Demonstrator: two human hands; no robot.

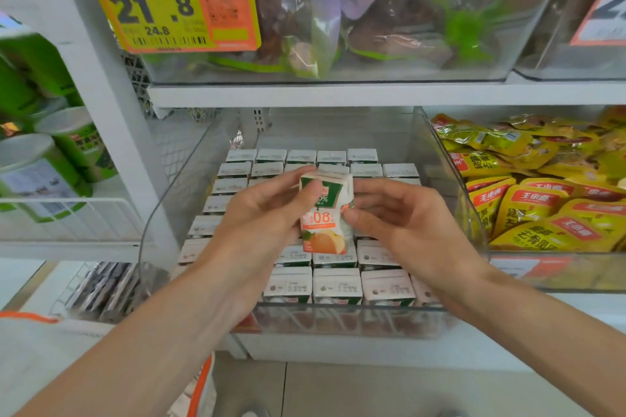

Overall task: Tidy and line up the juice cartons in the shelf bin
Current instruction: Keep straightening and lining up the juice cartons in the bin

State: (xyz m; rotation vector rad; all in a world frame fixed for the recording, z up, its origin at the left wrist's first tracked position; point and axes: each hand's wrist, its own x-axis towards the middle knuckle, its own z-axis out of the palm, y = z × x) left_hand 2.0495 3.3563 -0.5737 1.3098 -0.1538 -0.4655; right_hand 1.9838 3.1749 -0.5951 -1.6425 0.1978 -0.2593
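Orange-printed carton (323, 223) raised above bin (338, 322): fingers of your left hand (261, 217) and right hand (410, 220) pinch its sides, likely to reslot it upright.

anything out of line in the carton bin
One carton is out of the rows, held upright above them between the left hand and right hand. The back row stops short, leaving a gap at the back right of the bin.

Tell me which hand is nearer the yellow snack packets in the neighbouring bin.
Right. The right hand holds the raised juice carton on the side towards the yellow snack packets; the left hand grips the carton's opposite side, farther away.
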